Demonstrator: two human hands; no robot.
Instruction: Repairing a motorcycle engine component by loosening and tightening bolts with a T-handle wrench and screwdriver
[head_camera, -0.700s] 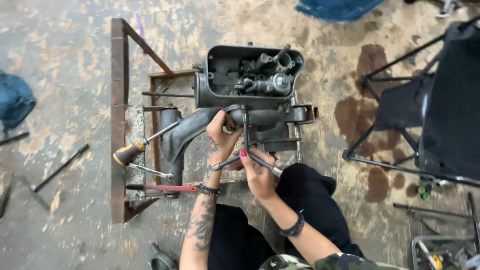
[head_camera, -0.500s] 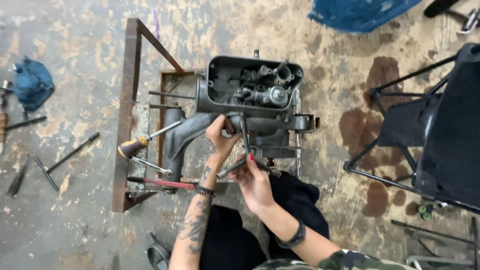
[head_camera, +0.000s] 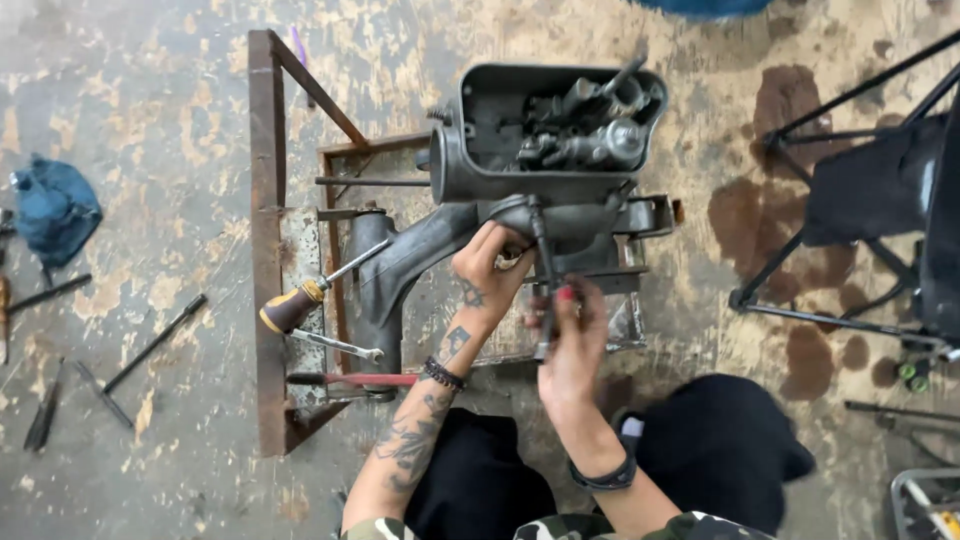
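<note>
Gripping the engine block (head_camera: 560, 135), left hand (head_camera: 488, 272) curls closed; right hand (head_camera: 565, 340) pinches a metal rod (head_camera: 545, 290).

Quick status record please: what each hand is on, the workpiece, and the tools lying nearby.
left hand: pressed against the underside of the engine casing
right hand: fingers closed on a thin metal rod
support: rusty steel frame
tools: wooden-handled screwdriver, wrench, red-handled tool
floor: blue cloth

Tattooed left hand (head_camera: 487, 268) curled forward, fingers bent; right hand (head_camera: 568, 335) raised, fingers closed
</note>
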